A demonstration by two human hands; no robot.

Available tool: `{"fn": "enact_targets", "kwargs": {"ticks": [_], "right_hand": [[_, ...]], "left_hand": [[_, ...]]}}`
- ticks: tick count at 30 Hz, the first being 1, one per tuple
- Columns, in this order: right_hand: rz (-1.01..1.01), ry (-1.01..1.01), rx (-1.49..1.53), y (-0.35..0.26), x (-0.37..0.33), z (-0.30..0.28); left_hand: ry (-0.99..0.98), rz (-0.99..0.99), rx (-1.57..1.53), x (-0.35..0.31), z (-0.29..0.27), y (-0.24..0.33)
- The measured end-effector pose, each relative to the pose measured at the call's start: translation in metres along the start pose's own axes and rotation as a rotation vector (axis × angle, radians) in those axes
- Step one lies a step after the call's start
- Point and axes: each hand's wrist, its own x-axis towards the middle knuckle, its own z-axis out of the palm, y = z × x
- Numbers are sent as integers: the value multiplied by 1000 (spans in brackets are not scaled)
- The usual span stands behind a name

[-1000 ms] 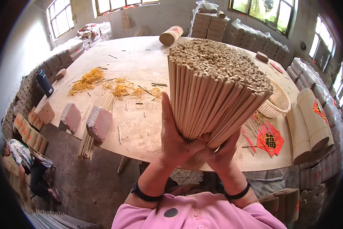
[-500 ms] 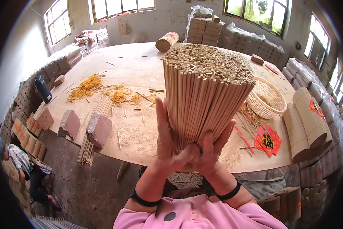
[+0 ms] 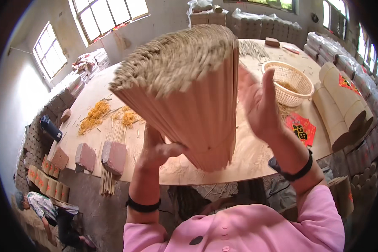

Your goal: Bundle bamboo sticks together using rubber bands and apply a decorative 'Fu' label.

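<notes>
A large bundle of thin brown sticks (image 3: 197, 122) tilts above the table's near edge, its top fanned out toward the left and blurred by motion. My left hand (image 3: 157, 147) supports it low on its left side, the thumb lying against the sticks and the other fingers partly hidden behind. At the bundle's right side my right hand (image 3: 260, 107) is raised with the palm toward the sticks and the fingers spread, somewhat smeared. I cannot tell whether its fingertips touch the bundle.
On the wooden table (image 3: 252, 155) are yellow rubber bands (image 3: 94, 115), a cream basket (image 3: 294, 94), red paper cards (image 3: 301, 128) and large stick bundles (image 3: 340, 101). Bricks (image 3: 113, 157) lie along the left edge, near a dark bottle (image 3: 51, 128). Another person (image 3: 50, 214) bends at lower left.
The bundle has swung left and tilted, its top spreading out. My right hand has come off its base and moved up and right; my left hand has shifted left with the bundle.
</notes>
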Motion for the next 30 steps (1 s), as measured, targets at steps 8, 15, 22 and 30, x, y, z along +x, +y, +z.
{"fn": "enact_targets", "kwargs": {"ticks": [8, 15, 22, 30], "right_hand": [[5, -37, -406, 31, -22, 14], [-137, 167, -51, 52, -53, 7], [-136, 67, -119, 39, -74, -2], [-68, 65, -255, 65, -101, 11]], "left_hand": [[14, 87, -189, -14, 4, -40], [83, 202, 4, 21, 38, -25], [84, 93, -160, 4, 45, -12], [-83, 21, 12, -15, 16, -33]]}}
